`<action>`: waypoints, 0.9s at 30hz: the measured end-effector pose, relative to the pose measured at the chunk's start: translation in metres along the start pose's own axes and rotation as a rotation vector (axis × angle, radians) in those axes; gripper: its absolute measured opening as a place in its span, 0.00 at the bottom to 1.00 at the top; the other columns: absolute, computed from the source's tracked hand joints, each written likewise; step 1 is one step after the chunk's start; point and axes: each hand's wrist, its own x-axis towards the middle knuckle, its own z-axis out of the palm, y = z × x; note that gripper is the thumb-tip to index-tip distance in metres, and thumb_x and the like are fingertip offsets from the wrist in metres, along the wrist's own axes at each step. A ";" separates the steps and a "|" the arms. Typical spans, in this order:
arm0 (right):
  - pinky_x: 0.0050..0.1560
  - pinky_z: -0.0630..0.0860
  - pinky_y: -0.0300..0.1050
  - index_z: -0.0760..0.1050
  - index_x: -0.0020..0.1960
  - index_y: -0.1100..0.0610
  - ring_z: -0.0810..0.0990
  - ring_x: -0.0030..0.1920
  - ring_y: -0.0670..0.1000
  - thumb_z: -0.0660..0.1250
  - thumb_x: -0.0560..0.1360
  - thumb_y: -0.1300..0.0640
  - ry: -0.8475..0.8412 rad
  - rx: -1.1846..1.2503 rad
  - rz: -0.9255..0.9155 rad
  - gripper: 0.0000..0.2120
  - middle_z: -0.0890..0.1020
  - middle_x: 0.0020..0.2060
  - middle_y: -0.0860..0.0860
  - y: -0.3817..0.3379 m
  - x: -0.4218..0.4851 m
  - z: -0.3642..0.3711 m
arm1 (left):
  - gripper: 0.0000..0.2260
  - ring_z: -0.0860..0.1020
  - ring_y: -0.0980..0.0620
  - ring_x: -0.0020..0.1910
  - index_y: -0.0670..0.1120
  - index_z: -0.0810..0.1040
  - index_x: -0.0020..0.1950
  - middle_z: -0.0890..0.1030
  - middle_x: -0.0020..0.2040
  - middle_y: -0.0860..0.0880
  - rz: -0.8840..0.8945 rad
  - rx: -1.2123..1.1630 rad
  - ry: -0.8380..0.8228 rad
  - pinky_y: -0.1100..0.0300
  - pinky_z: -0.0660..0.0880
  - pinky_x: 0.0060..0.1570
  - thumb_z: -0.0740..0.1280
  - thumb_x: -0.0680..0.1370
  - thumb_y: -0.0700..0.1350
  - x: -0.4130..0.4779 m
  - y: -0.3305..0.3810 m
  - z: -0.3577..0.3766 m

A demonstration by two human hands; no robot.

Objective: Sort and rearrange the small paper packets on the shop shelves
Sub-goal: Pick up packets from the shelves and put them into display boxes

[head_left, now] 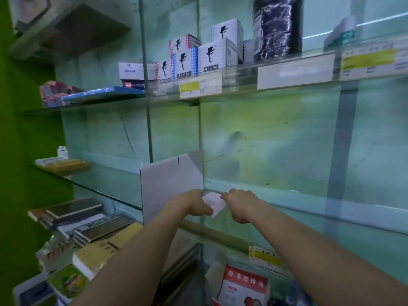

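White flat paper packet (216,203) pinched by left hand (195,205) and right hand (241,205) over glass shelf (309,214); grey card box (170,184) beside.

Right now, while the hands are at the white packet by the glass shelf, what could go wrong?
The small white packet sits between the left hand and right hand at the edge of the glass shelf; if it slips, it may drop toward the red and white box below. The left hand is beside the upright white cardboard, so a nudge could tip it.
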 end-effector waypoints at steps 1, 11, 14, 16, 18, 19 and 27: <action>0.61 0.69 0.52 0.61 0.73 0.56 0.72 0.65 0.59 0.57 0.77 0.65 -0.009 0.012 0.004 0.25 0.70 0.66 0.58 0.000 0.004 0.000 | 0.32 0.67 0.45 0.70 0.44 0.59 0.75 0.64 0.74 0.45 -0.007 -0.013 0.004 0.55 0.65 0.65 0.67 0.75 0.52 0.005 0.000 0.001; 0.58 0.73 0.49 0.70 0.68 0.54 0.75 0.62 0.57 0.55 0.77 0.66 -0.061 0.140 0.005 0.22 0.74 0.65 0.55 -0.006 0.022 -0.001 | 0.17 0.76 0.43 0.57 0.38 0.72 0.62 0.75 0.60 0.39 -0.110 -0.294 0.133 0.56 0.74 0.53 0.68 0.76 0.41 0.032 0.004 -0.004; 0.63 0.72 0.50 0.67 0.71 0.56 0.74 0.63 0.56 0.59 0.77 0.59 -0.165 0.286 0.015 0.22 0.72 0.67 0.55 0.000 0.023 -0.006 | 0.09 0.77 0.41 0.48 0.39 0.71 0.55 0.75 0.50 0.37 -0.144 -0.599 0.113 0.53 0.77 0.46 0.63 0.77 0.32 0.034 0.005 -0.008; 0.63 0.71 0.50 0.62 0.73 0.56 0.73 0.62 0.55 0.64 0.74 0.51 -0.249 0.388 0.041 0.29 0.70 0.67 0.53 0.004 0.019 -0.008 | 0.06 0.78 0.40 0.44 0.37 0.72 0.53 0.76 0.43 0.38 -0.157 -0.818 0.074 0.50 0.78 0.44 0.62 0.77 0.29 0.032 0.009 -0.012; 0.63 0.71 0.49 0.59 0.74 0.55 0.72 0.63 0.55 0.67 0.71 0.46 -0.267 0.442 0.056 0.35 0.69 0.68 0.53 0.006 0.014 -0.009 | 0.06 0.78 0.41 0.39 0.35 0.72 0.52 0.76 0.40 0.38 -0.144 -0.942 0.053 0.49 0.79 0.40 0.60 0.77 0.29 0.032 0.016 -0.013; 0.63 0.70 0.49 0.58 0.74 0.55 0.72 0.64 0.55 0.68 0.71 0.44 -0.244 0.451 0.062 0.37 0.69 0.69 0.53 0.008 0.012 -0.009 | 0.06 0.79 0.42 0.36 0.35 0.71 0.53 0.75 0.40 0.38 -0.139 -1.015 0.046 0.50 0.80 0.36 0.60 0.77 0.29 0.031 0.020 -0.014; 0.46 0.70 0.45 0.76 0.55 0.58 0.78 0.54 0.61 0.57 0.78 0.61 0.212 0.355 0.195 0.11 0.80 0.53 0.60 0.036 -0.002 -0.011 | 0.11 0.77 0.47 0.40 0.43 0.73 0.48 0.73 0.46 0.43 -0.078 -1.267 -0.116 0.49 0.79 0.46 0.62 0.80 0.51 0.029 0.041 -0.012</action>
